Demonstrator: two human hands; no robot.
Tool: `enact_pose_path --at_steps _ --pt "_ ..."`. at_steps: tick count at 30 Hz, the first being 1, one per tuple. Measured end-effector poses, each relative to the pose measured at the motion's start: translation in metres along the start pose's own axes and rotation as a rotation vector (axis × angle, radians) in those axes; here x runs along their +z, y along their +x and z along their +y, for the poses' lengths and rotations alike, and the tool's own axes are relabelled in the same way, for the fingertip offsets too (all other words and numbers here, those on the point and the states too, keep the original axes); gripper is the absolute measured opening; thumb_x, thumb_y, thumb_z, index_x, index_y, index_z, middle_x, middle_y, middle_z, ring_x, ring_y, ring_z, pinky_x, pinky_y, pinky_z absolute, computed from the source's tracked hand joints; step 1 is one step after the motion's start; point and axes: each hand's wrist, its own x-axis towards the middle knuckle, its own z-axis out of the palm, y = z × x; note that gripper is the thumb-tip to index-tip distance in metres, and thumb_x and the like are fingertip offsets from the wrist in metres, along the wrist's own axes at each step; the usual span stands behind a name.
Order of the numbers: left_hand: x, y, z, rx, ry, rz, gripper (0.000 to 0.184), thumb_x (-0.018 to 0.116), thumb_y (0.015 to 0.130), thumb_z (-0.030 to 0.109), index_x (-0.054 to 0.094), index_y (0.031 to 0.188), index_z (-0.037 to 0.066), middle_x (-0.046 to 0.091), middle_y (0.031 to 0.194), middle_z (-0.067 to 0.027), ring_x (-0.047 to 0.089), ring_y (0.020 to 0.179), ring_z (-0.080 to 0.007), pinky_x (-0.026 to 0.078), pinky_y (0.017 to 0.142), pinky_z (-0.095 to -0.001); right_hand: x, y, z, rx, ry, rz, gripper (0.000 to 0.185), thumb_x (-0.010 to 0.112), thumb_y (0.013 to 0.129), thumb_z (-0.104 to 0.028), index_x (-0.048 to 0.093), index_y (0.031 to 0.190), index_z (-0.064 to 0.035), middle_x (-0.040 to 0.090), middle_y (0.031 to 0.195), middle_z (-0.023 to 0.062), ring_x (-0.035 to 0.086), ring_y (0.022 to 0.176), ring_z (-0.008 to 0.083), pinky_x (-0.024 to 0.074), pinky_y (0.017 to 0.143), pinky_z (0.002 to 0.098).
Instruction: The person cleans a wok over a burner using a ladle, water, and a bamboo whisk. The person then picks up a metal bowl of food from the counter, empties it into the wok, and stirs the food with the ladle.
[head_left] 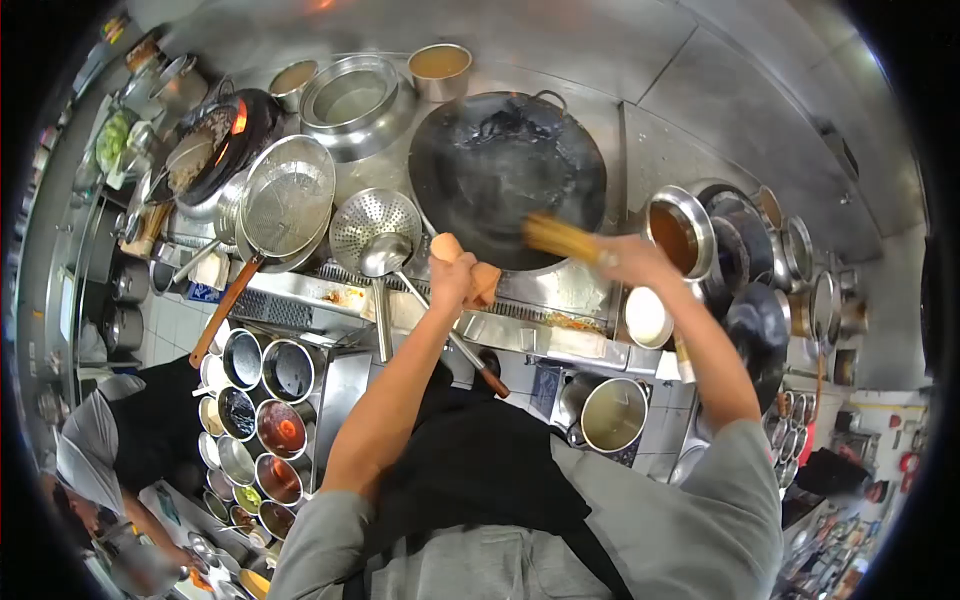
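A large black wok (490,165) with a wet, shiny inside sits on the stove. My right hand (635,262) grips a yellowish bamboo brush (563,238), its bristle end over the wok's lower right part. Near the wok's lower left rim, my left hand (453,277) is closed on an orange-brown cloth (482,284). Left of that hand lie a perforated ladle (362,225) and a solid ladle (386,255), whose long handle passes below my left hand.
A wire strainer (288,195) with a wooden handle rests at the left. Sauce containers (281,428) stand lower left, near a co-worker's arm (155,525). A pot of brown liquid (673,238) is beside my right hand. Another pot (614,414) stands below the stove edge.
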Motion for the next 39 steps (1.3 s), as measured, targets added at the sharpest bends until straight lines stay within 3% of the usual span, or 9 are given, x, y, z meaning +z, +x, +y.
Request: enact_pose_path --at_steps 3,8,10,14,17,21,29,37,39 --pt "-0.003 -0.023 -0.008 0.104 0.032 0.028 0.037 0.068 0.084 0.01 0.05 0.114 0.0 0.062 0.093 -0.0091 0.064 0.076 -0.0205 0.055 0.065 -0.0349 -0.039 -0.047 0.039 0.223 -0.068 0.224 0.069 0.078 0.077 -0.036 0.059 0.144 -0.0312 0.073 0.112 0.0206 0.07 0.104 0.0387 0.055 0.093 0.047" --pt "-0.001 -0.035 0.02 0.218 0.188 0.185 0.045 0.07 0.082 0.014 0.048 0.117 -0.004 0.063 0.103 -0.014 0.065 0.091 -0.0229 0.055 0.077 -0.035 0.013 -0.053 0.061 -0.024 0.527 0.654 0.079 0.08 0.083 -0.027 0.047 0.154 -0.0173 0.07 0.124 0.016 0.074 0.098 0.0311 0.0556 0.09 0.0442" --pt "0.005 -0.037 0.039 0.285 0.278 0.185 0.052 0.071 0.081 0.014 0.047 0.123 -0.006 0.064 0.108 -0.0168 0.066 0.096 -0.0259 0.055 0.082 -0.0367 0.018 -0.069 0.039 0.169 1.131 0.229 0.078 0.078 0.088 -0.023 0.042 0.156 -0.0092 0.061 0.141 0.0169 0.067 0.116 0.0295 0.0506 0.102 0.0406" --pt "0.013 -0.046 0.081 0.411 0.405 0.188 0.057 0.072 0.079 0.011 0.046 0.127 -0.007 0.064 0.109 -0.0176 0.066 0.098 -0.026 0.055 0.087 -0.0387 0.075 -0.057 0.025 -0.138 0.868 0.488 0.076 0.077 0.091 -0.026 0.042 0.155 -0.0064 0.062 0.139 0.016 0.062 0.123 0.0286 0.0555 0.091 0.0338" --pt "0.017 -0.038 0.128 0.499 0.583 0.215 0.071 0.075 0.078 0.025 0.043 0.131 -0.009 0.062 0.121 -0.0319 0.064 0.11 -0.0449 0.048 0.098 -0.0465 0.06 -0.058 -0.023 -0.004 0.816 0.407 0.072 0.075 0.09 -0.036 0.05 0.15 -0.0059 0.06 0.143 0.0223 0.058 0.132 0.0335 0.0417 0.113 0.038" --pt "0.065 -0.069 0.199 0.474 0.748 0.248 0.074 0.075 0.078 0.027 0.042 0.134 -0.008 0.06 0.127 -0.0334 0.061 0.115 -0.0483 0.047 0.099 -0.0495 0.053 -0.034 -0.042 0.025 0.78 0.318 0.074 0.073 0.09 -0.042 0.048 0.152 -0.0082 0.065 0.133 0.0248 0.06 0.127 0.0406 0.0469 0.106 0.0422" --pt "0.104 -0.11 0.193 0.654 0.867 0.156 0.055 0.074 0.077 0.02 0.047 0.121 0.002 0.07 0.099 -0.0238 0.067 0.095 -0.046 0.051 0.082 -0.0522 0.063 0.007 -0.017 0.018 0.933 0.372 0.073 0.075 0.089 -0.03 0.048 0.153 -0.0118 0.071 0.087 0.0118 0.064 0.067 0.0165 0.0544 0.068 0.033" --pt "0.056 -0.085 0.17 0.679 0.725 0.237 0.048 0.075 0.076 0.018 0.05 0.114 0.006 0.069 0.098 -0.023 0.066 0.093 -0.0462 0.051 0.081 -0.0499 0.109 0.001 -0.038 0.085 0.561 0.444 0.071 0.068 0.091 -0.034 0.042 0.155 -0.0185 0.07 0.107 0.0282 0.068 0.104 0.0441 0.0526 0.087 0.0533" --pt "0.031 -0.061 0.151 0.705 0.617 0.208 0.049 0.076 0.076 0.018 0.05 0.114 0.004 0.068 0.099 -0.023 0.068 0.091 -0.0418 0.052 0.081 -0.0473 0.134 0.008 -0.009 0.433 0.706 0.468 0.068 0.072 0.091 -0.032 0.048 0.151 -0.0124 0.07 0.112 0.0296 0.068 0.103 0.0458 0.0526 0.088 0.0495"
